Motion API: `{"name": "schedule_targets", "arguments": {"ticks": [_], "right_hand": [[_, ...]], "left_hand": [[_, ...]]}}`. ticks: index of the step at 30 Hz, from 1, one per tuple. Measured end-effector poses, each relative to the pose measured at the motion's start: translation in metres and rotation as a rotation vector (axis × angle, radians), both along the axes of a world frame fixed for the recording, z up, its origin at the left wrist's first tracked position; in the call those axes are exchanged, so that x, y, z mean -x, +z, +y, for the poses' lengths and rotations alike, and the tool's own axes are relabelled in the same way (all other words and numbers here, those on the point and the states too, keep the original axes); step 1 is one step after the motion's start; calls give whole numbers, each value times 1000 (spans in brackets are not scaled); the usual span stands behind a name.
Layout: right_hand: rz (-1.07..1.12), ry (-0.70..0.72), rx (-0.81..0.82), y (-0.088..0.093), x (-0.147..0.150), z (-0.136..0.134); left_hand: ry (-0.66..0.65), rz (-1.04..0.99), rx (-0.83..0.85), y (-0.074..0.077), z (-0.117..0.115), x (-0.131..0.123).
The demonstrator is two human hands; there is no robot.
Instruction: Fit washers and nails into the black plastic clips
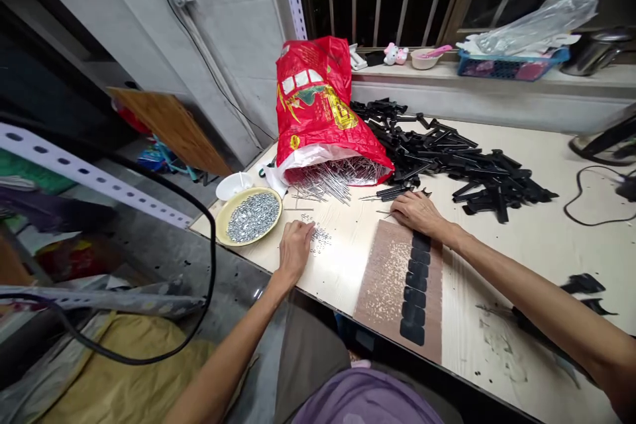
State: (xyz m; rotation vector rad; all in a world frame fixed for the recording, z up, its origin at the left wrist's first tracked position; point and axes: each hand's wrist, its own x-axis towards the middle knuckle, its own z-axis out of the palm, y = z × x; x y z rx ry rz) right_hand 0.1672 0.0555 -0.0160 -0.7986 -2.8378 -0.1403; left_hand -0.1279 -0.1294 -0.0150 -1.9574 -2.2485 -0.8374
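Observation:
My left hand (295, 246) rests on the table with its fingers pinched together, at the edge of a loose scatter of small metal washers (320, 238). Whatever lies between those fingertips is too small to make out. My right hand (416, 213) is closed above the top of a brown board (371, 291); a thin metal rod pokes out left of its fingers. Black plastic parts (392, 193) with a rod lie just beyond it. A row of black rounded pads (416, 281) and pale crumbs cover the board.
A yellow bowl (221, 228) of small metal pieces stands at the left edge beside a white dish (226, 187). Metal rods (330, 182) spill from a red bag (313, 106). Black parts (447, 159) are heaped behind. Pliers-like tools (531, 324) lie beneath my right forearm. A black cable (211, 265) hangs left.

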Motion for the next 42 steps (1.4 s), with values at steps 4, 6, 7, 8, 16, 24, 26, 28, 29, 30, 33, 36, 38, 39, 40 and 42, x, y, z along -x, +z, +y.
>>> {"name": "schedule_targets", "arguments": {"ticks": [4,6,7,8,16,24,26,28,29,30,33,36,38,39,40,42], "right_hand": [[54,-12,-37,1,2,-3],[142,-16,-29,4,2,-6],[201,-20,-14,7,2,-8],[265,-23,5,10,3,-12],[579,33,199,50,33,-80],[545,-84,218,69,44,-120],[528,-124,187,72,39,-123],[503,-164,147,74,34,-126],[490,-180,125,75,32,-128],[479,-193,103,76,30,-129],[469,-223,44,77,26,-134],[466,-262,-6,77,23,-137],[460,-279,-32,77,21,-138],[457,-281,-40,77,21,-139],[455,-280,-47,76,20,-139],[450,-286,-51,76,18,-140]], "left_hand": [[-43,156,94,-2,25,1],[-97,187,131,-4,33,4],[-123,197,142,-5,36,6],[-141,204,148,-6,38,7],[-79,-483,51,13,37,-14],[-153,-1647,90,51,23,-84],[-155,-1674,86,55,21,-92],[-154,-1667,82,56,21,-97],[-152,-1648,75,56,21,-99],[-150,-1617,61,55,21,-101],[-156,-1462,10,53,21,-104],[-176,-1340,6,52,20,-105],[-187,-1306,24,52,20,-105],[-193,-1290,32,52,20,-105],[-197,-1271,39,53,21,-105],[-210,-1207,46,53,21,-105]]}}
